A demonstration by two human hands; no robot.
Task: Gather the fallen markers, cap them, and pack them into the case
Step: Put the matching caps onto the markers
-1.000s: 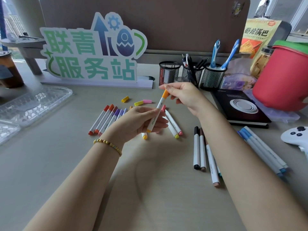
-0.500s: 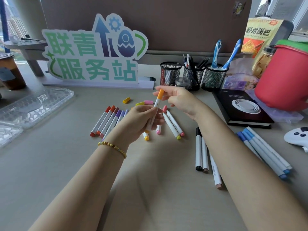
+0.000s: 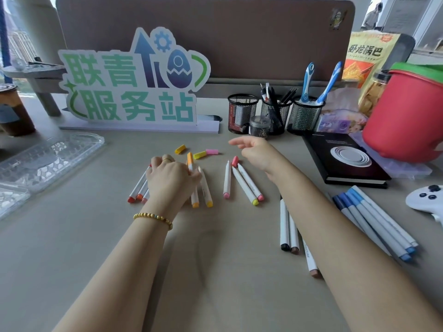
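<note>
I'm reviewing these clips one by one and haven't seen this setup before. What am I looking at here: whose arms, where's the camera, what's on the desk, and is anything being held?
No machine here: a person wears one camera on the head, looking down at their own arms. The left hand, with a beaded bracelet, grips an orange-capped marker low over the desk, among other markers. The right hand hangs relaxed and holds nothing. Loose caps lie beyond the markers. Blue markers lie to the right, and a clear plastic case sits open at the left.
</note>
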